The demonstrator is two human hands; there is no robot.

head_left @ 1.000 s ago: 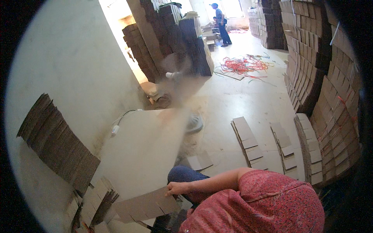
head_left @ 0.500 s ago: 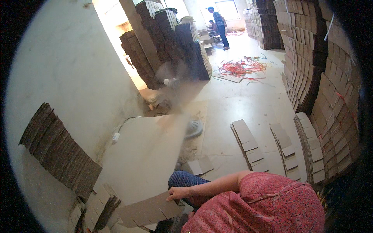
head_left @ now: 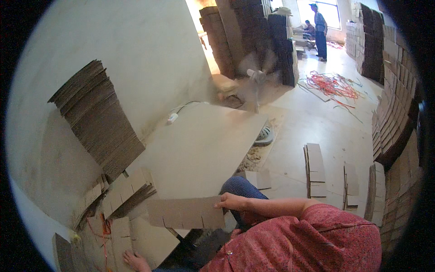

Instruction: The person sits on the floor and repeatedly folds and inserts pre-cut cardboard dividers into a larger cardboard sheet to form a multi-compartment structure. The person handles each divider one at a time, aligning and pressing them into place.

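Head view is showing a workroom full of cardboard, seen from above a seated person in a red patterned top. Filling the left side is a pale wall, and against it is leaning a tall fanned stack of flat brown sheets. Lying across the middle is a large pale board, serving as a desk. More stacks of cardboard are standing along the right edge and at the top of the room. Flat box blanks are lying on the floor to the right. A fan is spinning near the top centre, with a tangle of red straps on the floor beyond it. Far off, another person in blue is standing by a window.

Nearer, the right hand is gripping the right end of a slotted cardboard strip, fingers closed over its top edge, holding it level just above the desk's near edge. To the left of the strip, a smaller pile of slotted pieces is resting on the desk. The left hand is lying low at the bottom edge, fingers spread flat and touching a cardboard sheet there, gripping nothing. A blue trouser knee is showing just behind the right hand.
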